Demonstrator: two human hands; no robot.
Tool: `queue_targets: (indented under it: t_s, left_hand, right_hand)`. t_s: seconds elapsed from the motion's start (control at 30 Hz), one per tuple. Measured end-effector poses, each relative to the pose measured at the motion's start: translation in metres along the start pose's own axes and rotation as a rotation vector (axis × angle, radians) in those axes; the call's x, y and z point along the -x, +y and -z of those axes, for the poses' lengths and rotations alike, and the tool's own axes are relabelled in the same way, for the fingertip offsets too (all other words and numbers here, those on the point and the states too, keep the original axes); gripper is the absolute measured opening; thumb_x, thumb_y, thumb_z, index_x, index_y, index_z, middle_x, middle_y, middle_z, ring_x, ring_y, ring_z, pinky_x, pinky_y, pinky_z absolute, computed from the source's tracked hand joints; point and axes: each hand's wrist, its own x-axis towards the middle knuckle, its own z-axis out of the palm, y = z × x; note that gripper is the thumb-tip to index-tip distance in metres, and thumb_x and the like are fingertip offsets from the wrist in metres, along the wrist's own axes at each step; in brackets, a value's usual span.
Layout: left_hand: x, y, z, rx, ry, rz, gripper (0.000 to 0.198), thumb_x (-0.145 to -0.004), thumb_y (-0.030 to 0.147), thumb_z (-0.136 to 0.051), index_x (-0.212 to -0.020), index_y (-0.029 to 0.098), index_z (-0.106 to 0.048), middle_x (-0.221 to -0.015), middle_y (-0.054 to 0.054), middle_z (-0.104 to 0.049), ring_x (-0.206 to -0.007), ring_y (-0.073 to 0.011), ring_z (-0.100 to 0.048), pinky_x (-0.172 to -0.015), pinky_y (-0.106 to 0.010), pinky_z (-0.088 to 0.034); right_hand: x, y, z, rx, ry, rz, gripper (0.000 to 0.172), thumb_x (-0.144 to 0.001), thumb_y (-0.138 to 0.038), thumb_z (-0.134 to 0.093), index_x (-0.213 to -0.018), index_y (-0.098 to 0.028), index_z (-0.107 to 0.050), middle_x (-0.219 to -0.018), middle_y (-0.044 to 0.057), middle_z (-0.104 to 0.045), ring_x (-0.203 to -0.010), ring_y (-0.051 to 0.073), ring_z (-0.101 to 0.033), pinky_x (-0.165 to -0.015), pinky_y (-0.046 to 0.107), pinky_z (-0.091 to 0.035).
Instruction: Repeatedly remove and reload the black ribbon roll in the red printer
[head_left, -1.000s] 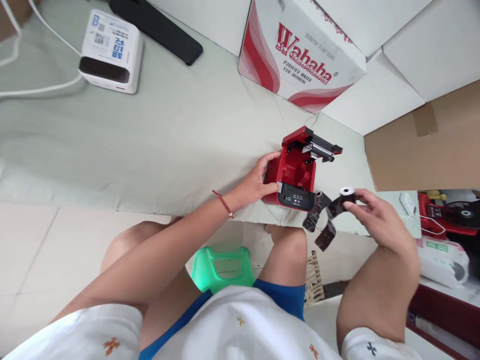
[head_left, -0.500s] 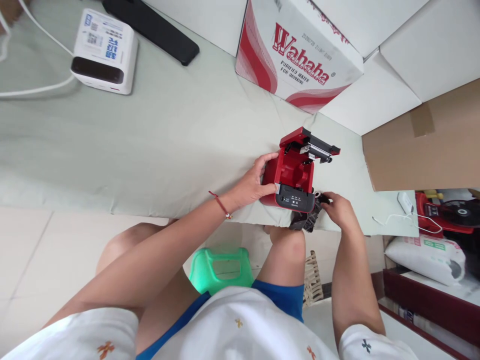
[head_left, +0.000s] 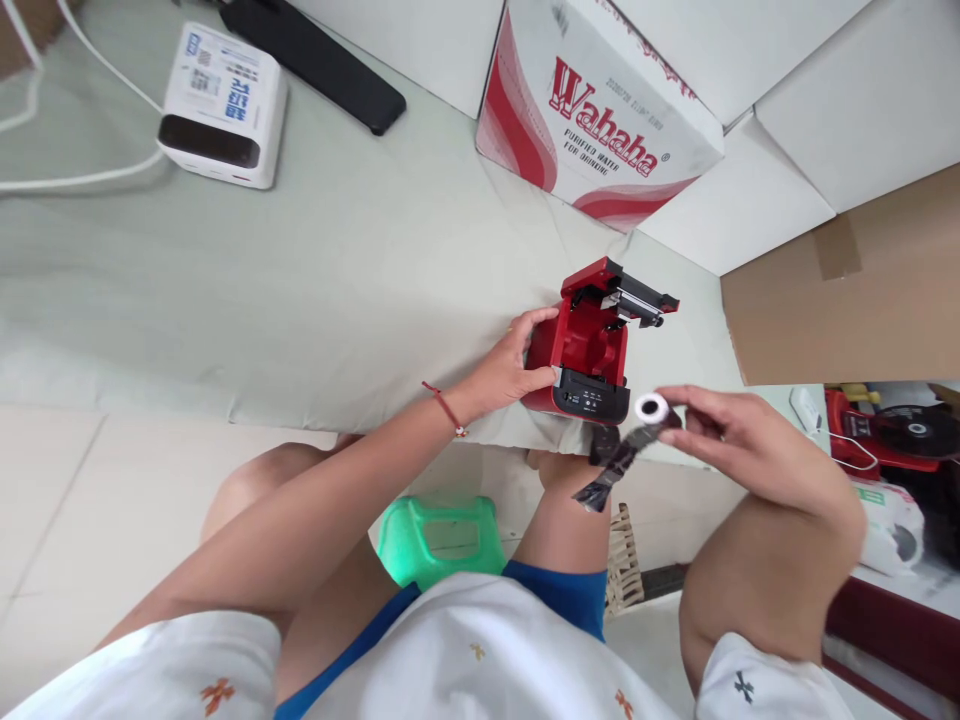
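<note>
My left hand (head_left: pixel 506 375) grips the left side of a small red printer (head_left: pixel 538 400) with a black front panel. The printer's lid (head_left: pixel 589 275) is up, and its red inner bay is exposed with nothing seen in it. Between the thumb and fingers of my right hand (head_left: pixel 731 425) is a paper roll (head_left: pixel 666 414), its white end with a round hole turned to me. A loose dark strip (head_left: pixel 619 460) hangs from the roll over the table's front edge. The roll is held just right of the printer's front corner.
A white boxy device (head_left: pixel 225 110) with a cable stands at the left back, by a long black object (head_left: pixel 322 70). Behind are a Wahaha water carton (head_left: pixel 600 130), white boxes and a brown carton (head_left: pixel 847 280). A green stool (head_left: pixel 442 540) is below the table.
My right hand has lifted the roll, moved slightly right and turned it so its white end shows. The dark strip trails lower. My left hand and the printer stay put.
</note>
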Motion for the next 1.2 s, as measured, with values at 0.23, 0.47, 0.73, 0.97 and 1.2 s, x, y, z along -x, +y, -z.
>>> queue_targets:
  t_s: [0.23, 0.47, 0.73, 0.97, 1.2]
  left_hand:
    - [-0.003, -0.007, 0.002, -0.020, 0.011, -0.042, 0.080, -0.079, 0.025, -0.080, -0.152, 0.029, -0.049, -0.168, -0.012, -0.046, -0.163, -0.0333, -0.039, -0.138, -0.057, -0.030]
    - [-0.004, -0.007, 0.002, -0.031, 0.011, -0.036, 0.081, -0.077, 0.027, -0.079, -0.152, 0.027, -0.049, -0.167, -0.015, -0.046, -0.162, -0.0342, -0.039, -0.137, -0.057, -0.031]
    - [-0.004, -0.006, 0.001, -0.084, 0.012, -0.063, 0.079, -0.080, 0.025, -0.075, -0.154, 0.029, -0.047, -0.166, -0.013, -0.046, -0.160, -0.0323, -0.042, -0.136, -0.057, -0.033]
    - [0.017, -0.004, -0.012, -0.519, 0.167, -0.377, 0.062, -0.096, 0.031, -0.065, -0.155, 0.026, -0.047, -0.170, -0.019, -0.043, -0.165, -0.0372, -0.036, -0.136, -0.064, -0.029]
    - [0.047, -0.017, -0.035, -0.830, -0.063, -0.683, 0.044, -0.102, 0.028, -0.062, -0.146, 0.029, -0.064, -0.148, -0.011, -0.072, -0.154, -0.0314, -0.058, -0.137, -0.060, -0.035]
  right_hand:
    - [-0.090, -0.055, -0.049, 0.449, 0.223, -0.190, 0.046, -0.099, -0.023, -0.057, -0.144, -0.024, -0.067, -0.130, 0.011, -0.078, -0.105, 0.031, -0.075, -0.087, 0.039, -0.054]
    - [-0.113, -0.053, -0.058, 0.505, 0.205, -0.279, 0.055, -0.095, -0.015, -0.054, -0.148, -0.022, -0.064, -0.118, 0.019, -0.080, -0.100, 0.038, -0.077, -0.081, 0.043, -0.054]
    - [-0.112, -0.038, -0.062, 0.346, 0.241, -0.045, 0.056, -0.097, -0.017, -0.059, -0.152, -0.019, -0.062, -0.158, 0.013, -0.064, -0.134, 0.029, -0.068, -0.107, 0.040, -0.057]
    - [-0.036, -0.026, -0.105, 0.094, 0.551, 0.350, 0.024, -0.106, -0.023, -0.057, -0.119, -0.025, -0.078, -0.134, 0.011, -0.079, -0.121, 0.027, -0.073, -0.106, 0.053, -0.061]
    - [-0.007, -0.022, -0.115, -0.061, 0.611, 0.369, 0.028, -0.103, -0.014, -0.062, -0.121, -0.030, -0.077, -0.117, 0.005, -0.083, -0.110, 0.024, -0.078, -0.101, 0.047, -0.064]
